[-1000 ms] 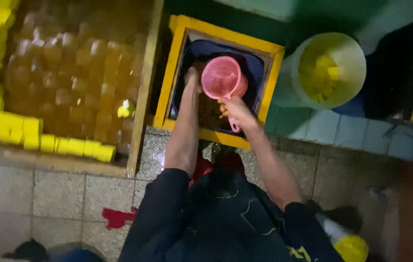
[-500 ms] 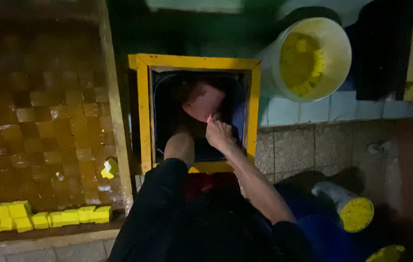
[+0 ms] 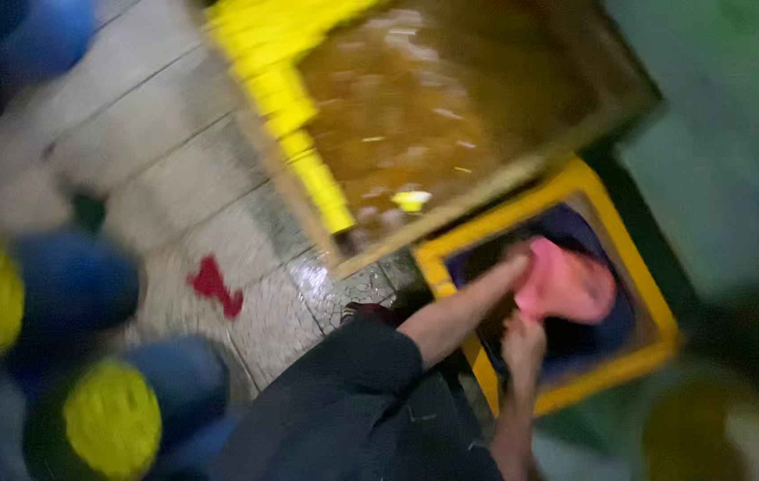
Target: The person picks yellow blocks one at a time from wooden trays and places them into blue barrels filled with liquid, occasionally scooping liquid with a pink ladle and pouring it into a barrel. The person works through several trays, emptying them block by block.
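A pink plastic scoop sits inside a yellow-framed box with a dark blue lining. My left hand reaches in from a dark sleeve and meets the scoop's near rim; blur hides its fingers. Just below the scoop, my right hand is closed at the handle end. The whole view is tilted and smeared.
A wooden tray of brown glossy blocks lies beside the box, with yellow blocks along its edge. Blue containers with yellow lids stand at the left on the tiled floor. There is a red scrap and a blurred pale bucket.
The view has swung and tilted sharply, bringing the blue containers into sight. Both hands stay at the pink scoop inside the yellow box.
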